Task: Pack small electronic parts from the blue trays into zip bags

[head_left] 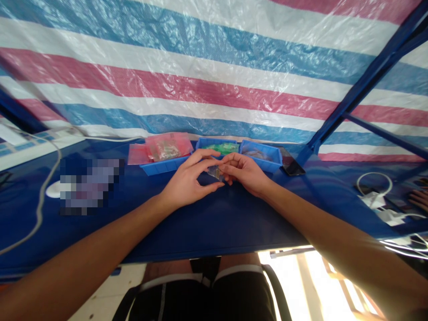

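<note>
Between my two hands, above the blue table, is a small clear plastic bag (pixel 216 172) with something small inside. My left hand (pixel 190 178) curves round the bag's left side, fingers over its top and thumb below, closed on it. My right hand (pixel 241 171) pinches the bag's right edge between thumb and fingers. Just behind the hands stand blue trays. The left tray (pixel 163 167) bears pink plastic bags (pixel 167 147), the middle tray (pixel 200 143) holds green packets (pixel 222 148), and the right tray (pixel 272 165) holds clear bags (pixel 257 152).
A dark phone (pixel 292 161) lies right of the trays. A white cable (pixel 42 200) runs down the left side of the blue table (pixel 230 227). White cables and plugs (pixel 376 200) lie at the right, near another person's hand (pixel 419 198). Striped sheeting hangs behind.
</note>
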Motion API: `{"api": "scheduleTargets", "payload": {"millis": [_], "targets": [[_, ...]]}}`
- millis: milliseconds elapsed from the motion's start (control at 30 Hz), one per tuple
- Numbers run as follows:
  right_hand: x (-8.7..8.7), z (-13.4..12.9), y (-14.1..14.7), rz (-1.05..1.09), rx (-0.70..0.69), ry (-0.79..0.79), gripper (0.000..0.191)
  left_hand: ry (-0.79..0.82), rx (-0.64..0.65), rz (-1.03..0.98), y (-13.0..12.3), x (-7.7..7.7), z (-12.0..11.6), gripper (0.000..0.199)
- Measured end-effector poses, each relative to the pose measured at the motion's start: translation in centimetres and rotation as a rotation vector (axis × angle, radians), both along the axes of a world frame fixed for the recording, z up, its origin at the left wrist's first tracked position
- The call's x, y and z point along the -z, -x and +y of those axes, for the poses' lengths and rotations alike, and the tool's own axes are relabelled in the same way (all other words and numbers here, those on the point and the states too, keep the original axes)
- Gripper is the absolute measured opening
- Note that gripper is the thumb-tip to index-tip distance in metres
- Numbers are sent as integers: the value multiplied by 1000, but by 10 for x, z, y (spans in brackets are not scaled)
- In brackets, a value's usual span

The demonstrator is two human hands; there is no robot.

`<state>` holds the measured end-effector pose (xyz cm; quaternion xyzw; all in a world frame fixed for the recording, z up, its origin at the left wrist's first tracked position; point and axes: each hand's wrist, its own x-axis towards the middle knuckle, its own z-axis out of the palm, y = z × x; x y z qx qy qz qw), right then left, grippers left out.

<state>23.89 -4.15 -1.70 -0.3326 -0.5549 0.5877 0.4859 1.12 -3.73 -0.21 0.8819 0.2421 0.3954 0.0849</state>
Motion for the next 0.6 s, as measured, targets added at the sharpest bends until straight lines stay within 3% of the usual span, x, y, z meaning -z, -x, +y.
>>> {"api": "scheduleTargets", "payload": {"millis": [167, 600], "targets": [[-1, -2, 1, -8, -18, -4, 43, 44, 25, -62, 2, 1, 1, 24], [-5, -5, 1, -42, -12, 31, 41, 50, -121, -103, 1, 0, -2, 28]]}}
